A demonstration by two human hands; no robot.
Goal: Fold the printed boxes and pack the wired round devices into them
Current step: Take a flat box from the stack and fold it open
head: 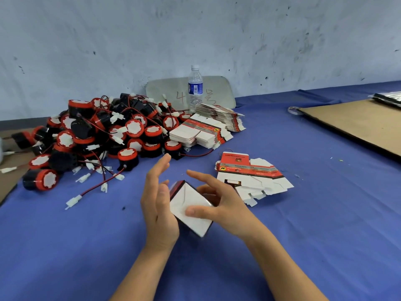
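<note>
Hands meet over a blue-covered desk (314, 224) at lower centre of the frame, with a half-folded printed box (200, 225) held between them just above the cloth, its white flaps facing up. The left hand (159, 205) lies flat against the box's left side, its grip wide and its fingers straight. The right hand (223, 205) has its grip on the box: the thumb presses across the white flap, other fingers reach behind the far edge, and the index finger points free toward upper left. A heap of wired round devices (97, 135), red and black with white connectors, fills the left of the frame. Stacks of flat box blanks (201, 133) sit just beside it at centre, and a few loose blanks (249, 174) lie right of the hands. A water bottle (195, 88) stands at the wall, in front of a grey board (219, 90). A cardboard sheet (358, 124) lies at right.
</note>
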